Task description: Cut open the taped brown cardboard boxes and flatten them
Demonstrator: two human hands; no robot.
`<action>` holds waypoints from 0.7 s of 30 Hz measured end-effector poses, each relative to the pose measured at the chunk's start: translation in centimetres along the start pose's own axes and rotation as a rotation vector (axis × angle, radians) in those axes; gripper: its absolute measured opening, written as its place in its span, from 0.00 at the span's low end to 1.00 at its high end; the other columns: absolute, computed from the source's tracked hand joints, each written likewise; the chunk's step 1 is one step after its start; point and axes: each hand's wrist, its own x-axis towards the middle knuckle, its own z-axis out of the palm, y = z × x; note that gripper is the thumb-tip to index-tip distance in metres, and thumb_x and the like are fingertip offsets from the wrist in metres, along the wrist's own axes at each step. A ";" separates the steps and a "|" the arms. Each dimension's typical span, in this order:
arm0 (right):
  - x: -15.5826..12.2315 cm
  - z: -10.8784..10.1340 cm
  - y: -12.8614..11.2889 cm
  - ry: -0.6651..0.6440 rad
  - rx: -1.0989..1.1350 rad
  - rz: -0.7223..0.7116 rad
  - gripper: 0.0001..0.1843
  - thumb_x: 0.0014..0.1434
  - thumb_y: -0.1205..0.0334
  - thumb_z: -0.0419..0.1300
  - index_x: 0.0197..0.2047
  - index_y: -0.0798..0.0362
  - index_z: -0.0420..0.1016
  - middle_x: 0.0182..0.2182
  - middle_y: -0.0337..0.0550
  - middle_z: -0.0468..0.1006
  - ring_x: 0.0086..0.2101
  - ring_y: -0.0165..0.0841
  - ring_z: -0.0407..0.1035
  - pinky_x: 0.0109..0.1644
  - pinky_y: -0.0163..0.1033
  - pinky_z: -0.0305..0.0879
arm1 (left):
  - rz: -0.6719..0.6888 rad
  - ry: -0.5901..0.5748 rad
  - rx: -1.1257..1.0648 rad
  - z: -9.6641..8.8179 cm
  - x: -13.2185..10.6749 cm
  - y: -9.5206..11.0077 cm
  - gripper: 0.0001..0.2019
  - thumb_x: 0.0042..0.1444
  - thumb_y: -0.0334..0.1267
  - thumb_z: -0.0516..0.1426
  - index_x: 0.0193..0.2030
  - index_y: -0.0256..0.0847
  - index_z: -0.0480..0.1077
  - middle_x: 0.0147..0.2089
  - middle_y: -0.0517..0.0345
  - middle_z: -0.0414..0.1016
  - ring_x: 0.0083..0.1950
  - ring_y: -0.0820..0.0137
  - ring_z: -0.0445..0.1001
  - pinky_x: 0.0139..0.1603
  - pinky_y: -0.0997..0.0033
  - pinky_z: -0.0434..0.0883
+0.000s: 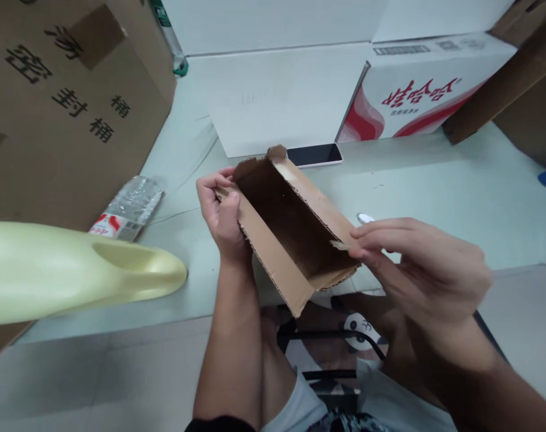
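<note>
An open brown cardboard box (275, 255), bare cardboard on the faces in view, is held up tilted over the front edge of the table (412, 192), its mouth facing the person. The left hand (225, 222) is clamped on the box's far left corner, thumb on the flap. The right hand (430, 270) has thumb and fingers pinched together on a small pale strip (340, 245) at the box's right rim. Just behind the box lies a phone (315, 155), screen up, beside a plain white box (277, 102) with a mark too faint to read. To the right stands a white and red carton (403, 111): big red characters ending in 哈哈, with smaller grey writing seeming to say 饮用纯净水, and a barcode on top. On the left, a large brown carton (75, 150) carries black print: 汤, 密, 封, and 桶 twice. Against it lies a clear plastic bottle (135, 201), its red and white label too small to read. Nearer sits a smooth pale yellow object (75, 270). Below the table, a panda print (358, 330) shows.
</note>
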 end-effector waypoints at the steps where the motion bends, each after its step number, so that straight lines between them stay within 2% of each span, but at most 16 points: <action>1: 0.2 0.0 0.0 -0.008 -0.021 -0.054 0.08 0.63 0.65 0.68 0.40 0.38 0.81 0.33 0.38 0.81 0.30 0.34 0.76 0.31 0.42 0.74 | 0.012 -0.007 0.005 -0.1 0.0 -0.2 0.11 0.52 0.42 0.66 0.36 0.45 0.67 0.47 0.57 0.74 0.53 0.63 0.74 0.59 0.63 0.71; 4: 0.5 0.2 0.1 -0.034 -0.043 -0.186 0.14 0.62 0.72 0.67 0.44 0.41 0.82 0.32 0.37 0.79 0.28 0.29 0.73 0.28 0.37 0.70 | 0.038 -0.031 0.016 -0.5 0.1 -0.6 0.14 0.51 0.46 0.67 0.36 0.46 0.67 0.47 0.56 0.74 0.52 0.62 0.75 0.59 0.62 0.71; 6: 0.7 0.1 0.0 -0.102 -0.051 -0.208 0.15 0.63 0.74 0.66 0.46 0.43 0.82 0.34 0.38 0.80 0.29 0.28 0.74 0.30 0.36 0.70 | 0.034 -0.041 0.034 -0.8 0.0 -0.7 0.14 0.51 0.46 0.66 0.37 0.46 0.67 0.48 0.56 0.74 0.53 0.62 0.74 0.59 0.62 0.71; 8: 0.7 -0.2 -0.2 -0.176 -0.079 -0.190 0.13 0.63 0.72 0.65 0.47 0.45 0.81 0.34 0.38 0.81 0.29 0.29 0.74 0.32 0.37 0.70 | 0.033 -0.040 0.041 -0.9 -0.1 -0.6 0.13 0.51 0.46 0.65 0.37 0.46 0.67 0.48 0.56 0.74 0.54 0.62 0.74 0.58 0.62 0.70; 11: 0.5 -0.9 -0.8 -0.232 -0.129 -0.122 0.06 0.64 0.69 0.66 0.41 0.47 0.78 0.28 0.35 0.79 0.26 0.28 0.71 0.30 0.37 0.68 | 0.037 -0.038 0.027 -1.1 -0.2 -0.5 0.12 0.51 0.44 0.64 0.37 0.46 0.67 0.48 0.56 0.74 0.53 0.63 0.74 0.58 0.63 0.70; 13: 0.5 -1.2 -1.1 -0.249 -0.121 -0.120 0.07 0.64 0.69 0.66 0.38 0.47 0.76 0.27 0.33 0.79 0.25 0.29 0.71 0.31 0.38 0.67 | 0.041 -0.043 0.031 -1.2 -0.2 -0.5 0.11 0.52 0.43 0.64 0.37 0.46 0.67 0.48 0.56 0.74 0.53 0.63 0.74 0.58 0.62 0.70; 18: 0.3 -1.5 -1.3 -0.241 -0.099 -0.144 0.12 0.64 0.72 0.64 0.45 0.45 0.80 0.37 0.39 0.84 0.31 0.32 0.76 0.38 0.41 0.71 | 0.038 -0.069 0.031 -1.6 -0.2 -0.8 0.11 0.55 0.46 0.64 0.39 0.47 0.68 0.49 0.57 0.74 0.54 0.63 0.73 0.58 0.62 0.70; 21: 0.4 -1.6 -1.0 -0.226 -0.091 -0.128 0.13 0.63 0.74 0.63 0.46 0.46 0.81 0.39 0.42 0.84 0.34 0.33 0.77 0.39 0.41 0.72 | 0.040 -0.090 0.017 -1.7 -0.2 -1.0 0.12 0.56 0.47 0.65 0.39 0.47 0.68 0.49 0.57 0.73 0.54 0.62 0.73 0.58 0.62 0.70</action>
